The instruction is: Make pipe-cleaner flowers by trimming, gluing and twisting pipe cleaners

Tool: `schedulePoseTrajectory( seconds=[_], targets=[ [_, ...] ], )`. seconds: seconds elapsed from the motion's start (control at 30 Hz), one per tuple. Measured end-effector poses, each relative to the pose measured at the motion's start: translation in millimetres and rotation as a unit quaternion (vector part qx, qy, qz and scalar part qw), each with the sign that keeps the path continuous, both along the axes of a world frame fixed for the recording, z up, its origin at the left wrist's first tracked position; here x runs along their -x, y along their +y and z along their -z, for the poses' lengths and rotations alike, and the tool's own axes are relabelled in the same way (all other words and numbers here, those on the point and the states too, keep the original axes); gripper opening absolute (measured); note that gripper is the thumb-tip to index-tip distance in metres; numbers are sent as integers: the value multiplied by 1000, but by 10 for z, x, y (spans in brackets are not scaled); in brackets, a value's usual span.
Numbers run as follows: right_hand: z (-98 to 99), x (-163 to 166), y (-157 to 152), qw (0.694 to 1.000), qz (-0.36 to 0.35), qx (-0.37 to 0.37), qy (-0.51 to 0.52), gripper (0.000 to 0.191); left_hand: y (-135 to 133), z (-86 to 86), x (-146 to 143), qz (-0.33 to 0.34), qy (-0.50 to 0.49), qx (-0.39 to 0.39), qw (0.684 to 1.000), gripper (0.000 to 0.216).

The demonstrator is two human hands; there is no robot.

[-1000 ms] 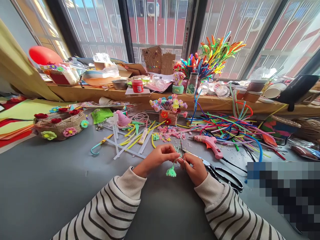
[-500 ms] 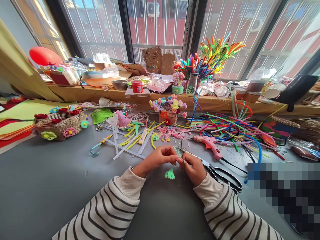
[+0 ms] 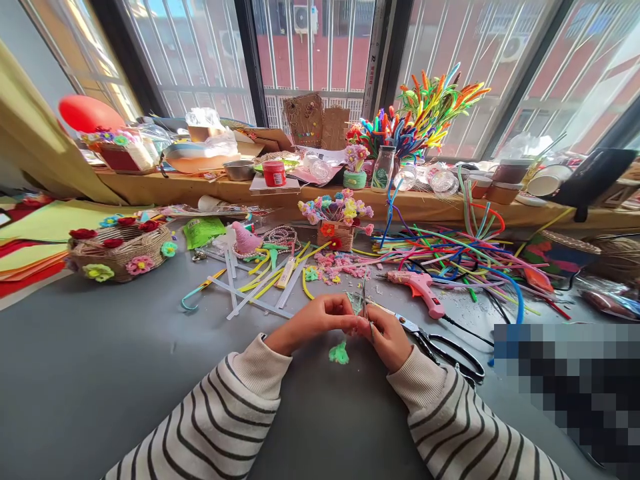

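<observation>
My left hand (image 3: 313, 320) and my right hand (image 3: 387, 335) meet over the grey table, both pinched on a thin wire stem (image 3: 364, 300) that sticks up between them. A small light-green pipe-cleaner flower (image 3: 339, 353) hangs from the stem's lower end, just below my fingers. Both sleeves are striped white and black. Black-handled scissors (image 3: 440, 350) lie right beside my right hand. A pink glue gun (image 3: 420, 288) rests a little beyond them.
Loose pipe cleaners (image 3: 460, 257) spread over the right of the table. A twine basket with flowers (image 3: 120, 250) sits at left, a small flower pot (image 3: 337, 223) at centre. White and yellow sticks (image 3: 260, 283) lie ahead. The windowsill (image 3: 200, 187) is crowded with jars and boxes.
The green flower has dropped slightly lower and to the left under my hands. My fingers have shifted a little on the stem; my arms stay in place.
</observation>
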State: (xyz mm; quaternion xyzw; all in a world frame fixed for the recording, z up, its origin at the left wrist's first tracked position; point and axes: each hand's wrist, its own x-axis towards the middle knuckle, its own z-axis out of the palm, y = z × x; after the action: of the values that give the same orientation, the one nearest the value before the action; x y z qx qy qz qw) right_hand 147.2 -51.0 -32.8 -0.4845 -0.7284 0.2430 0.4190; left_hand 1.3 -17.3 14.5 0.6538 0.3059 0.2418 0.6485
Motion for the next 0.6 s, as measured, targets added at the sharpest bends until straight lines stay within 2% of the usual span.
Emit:
schedulePoseTrajectory(
  seconds=[0.23,0.43,0.6],
  targets=[
    [-2,-8,4,999,31,-40,4,42,30,40,-6,-3,30,-19,999,21],
    [-13,6,2,1000,13,-21,15,41,38,38,-3,-17,3,1,1000,18],
    [-10,-2,-6,1000,13,-4,23,46,68,82,-2,-43,-18,-18,999,18]
  ],
)
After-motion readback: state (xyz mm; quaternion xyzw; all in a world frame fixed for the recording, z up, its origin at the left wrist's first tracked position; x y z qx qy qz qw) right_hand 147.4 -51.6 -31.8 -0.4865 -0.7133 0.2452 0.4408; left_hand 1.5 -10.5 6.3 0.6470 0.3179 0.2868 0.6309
